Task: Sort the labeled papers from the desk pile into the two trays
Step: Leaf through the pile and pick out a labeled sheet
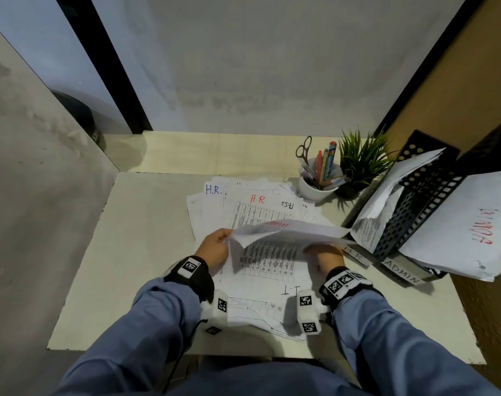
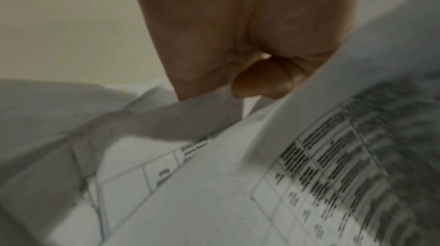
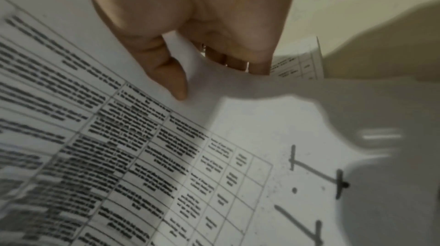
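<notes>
A spread pile of printed papers (image 1: 252,207) lies mid-desk, with sheets marked "H.R." at the far side and one marked "I.T" (image 1: 290,288) (image 3: 309,174) nearest me. Just above the pile, both hands hold a curled sheet with red writing (image 1: 289,231) (image 3: 226,84). My left hand (image 1: 215,247) (image 2: 238,33) pinches its left corner. My right hand (image 1: 327,257) (image 3: 202,15) grips its right side, thumb beneath. Two black perforated trays stand slanted at the right: the "H R" tray (image 1: 414,150) and the "ADMIN" tray (image 1: 402,271), both holding papers.
A white cup (image 1: 319,187) with pens and scissors and a small green plant (image 1: 360,164) stand behind the pile, left of the trays. Walls close in the desk at the back and left. Bare desk top (image 1: 146,252) lies left of the pile.
</notes>
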Available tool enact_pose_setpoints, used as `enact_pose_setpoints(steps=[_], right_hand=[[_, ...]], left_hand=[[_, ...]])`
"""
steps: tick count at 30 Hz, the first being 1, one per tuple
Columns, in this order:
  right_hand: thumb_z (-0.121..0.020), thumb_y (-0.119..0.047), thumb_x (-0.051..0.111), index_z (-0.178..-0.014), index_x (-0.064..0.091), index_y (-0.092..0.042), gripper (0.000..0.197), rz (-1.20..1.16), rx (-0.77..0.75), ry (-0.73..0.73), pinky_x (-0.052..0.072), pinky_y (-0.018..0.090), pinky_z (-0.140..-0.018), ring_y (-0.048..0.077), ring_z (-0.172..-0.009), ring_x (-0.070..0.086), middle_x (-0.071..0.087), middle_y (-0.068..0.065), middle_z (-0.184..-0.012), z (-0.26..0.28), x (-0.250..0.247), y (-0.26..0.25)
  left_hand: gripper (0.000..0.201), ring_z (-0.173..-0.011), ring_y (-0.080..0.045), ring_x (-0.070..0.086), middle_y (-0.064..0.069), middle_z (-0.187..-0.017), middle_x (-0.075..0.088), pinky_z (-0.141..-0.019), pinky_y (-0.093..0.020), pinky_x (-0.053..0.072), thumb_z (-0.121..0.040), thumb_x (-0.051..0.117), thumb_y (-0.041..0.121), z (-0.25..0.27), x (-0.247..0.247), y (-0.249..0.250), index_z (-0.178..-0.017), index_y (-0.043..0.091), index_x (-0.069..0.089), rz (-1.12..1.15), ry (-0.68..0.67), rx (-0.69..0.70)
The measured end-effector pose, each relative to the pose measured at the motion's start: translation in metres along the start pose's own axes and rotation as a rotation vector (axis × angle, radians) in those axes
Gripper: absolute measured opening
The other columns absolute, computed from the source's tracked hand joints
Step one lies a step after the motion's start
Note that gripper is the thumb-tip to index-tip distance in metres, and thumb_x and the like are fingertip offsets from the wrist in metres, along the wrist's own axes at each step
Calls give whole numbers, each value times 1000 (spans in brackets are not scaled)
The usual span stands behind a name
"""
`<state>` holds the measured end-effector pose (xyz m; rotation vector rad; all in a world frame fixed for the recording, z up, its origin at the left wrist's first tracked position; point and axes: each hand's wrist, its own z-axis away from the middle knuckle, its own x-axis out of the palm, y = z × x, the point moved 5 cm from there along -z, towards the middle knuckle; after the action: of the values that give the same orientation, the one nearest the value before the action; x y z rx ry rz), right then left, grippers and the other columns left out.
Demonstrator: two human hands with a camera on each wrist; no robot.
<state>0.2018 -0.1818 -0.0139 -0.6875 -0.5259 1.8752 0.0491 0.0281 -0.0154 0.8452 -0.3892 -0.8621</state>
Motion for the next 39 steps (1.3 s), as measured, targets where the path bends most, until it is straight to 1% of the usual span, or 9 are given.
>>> enact_pose_setpoints(steps=[2,4,9,12,21,26,29,33,39], right_hand=[[-78,-3,65,-70,51,-18,22,-34,-88,-59,45,29,-69,20,-73,51,52,1,-72,5,2,-3],[-74,4,65,-82,60,-6,15,-180,-144,-96,49,31,-71,24,-71,57,62,7,-70,11,1,-8],[-78,18,59,-96,61,6,23,-155,-408,-217,52,17,-55,26,-72,60,62,10,-80,53,0,-56],[-76,11,65,-91,68,-10,27,-50,-568,-171,55,30,-75,26,-79,63,68,7,-84,61,-4,-80],[-81,10,61,-85,64,-25,35,-174,-790,-182,50,11,-61,-3,-70,63,66,-6,-82,98,-2,-90],[-83,9,59,-81,60,-23,32,-245,-730,-95,49,7,-61,4,-74,59,64,-4,-82,88,-4,-71],[-83,8,59,-93,61,-16,26,-250,-666,-61,47,5,-60,1,-78,59,65,-2,-88,80,-10,-64],[-84,7,59,-108,62,-11,30,-261,-616,-58,48,8,-64,-1,-82,59,65,-2,-97,74,-16,-64],[-82,6,62,-107,64,-11,30,-229,-641,-77,51,26,-82,23,-100,62,66,9,-110,80,-14,-77]], left_hand=[[65,-73,-25,54,-19,-106,60,-54,-30,40,-73,30,-22,8,7,2,-125,9,52,-13,-110,-17],[72,-64,-22,48,-15,-96,59,-47,-26,29,-70,27,-27,15,11,11,-129,7,48,74,-144,-13],[23,-82,-16,60,-1,-85,63,-72,-21,47,-80,63,-8,28,13,63,-93,11,61,-51,-59,238],[19,-81,-17,63,-5,-86,67,-77,-29,50,-78,68,-2,28,15,88,-87,13,60,-18,-8,350],[99,-113,-35,59,-20,-125,58,-92,-48,50,-60,69,71,54,31,117,-135,12,43,205,-106,503],[97,-113,-30,58,-12,-123,60,-98,-51,45,-43,64,86,51,20,91,-119,27,54,397,-35,440],[104,-111,-20,59,-2,-124,59,-93,-37,47,-38,57,93,56,10,80,-122,31,51,248,21,496],[120,-114,-11,56,3,-128,54,-91,-28,48,-36,65,88,61,9,67,-133,21,41,57,-39,491],[65,-105,-7,62,9,-115,64,-96,-35,50,-66,82,33,75,20,86,-122,26,49,-104,55,529]])
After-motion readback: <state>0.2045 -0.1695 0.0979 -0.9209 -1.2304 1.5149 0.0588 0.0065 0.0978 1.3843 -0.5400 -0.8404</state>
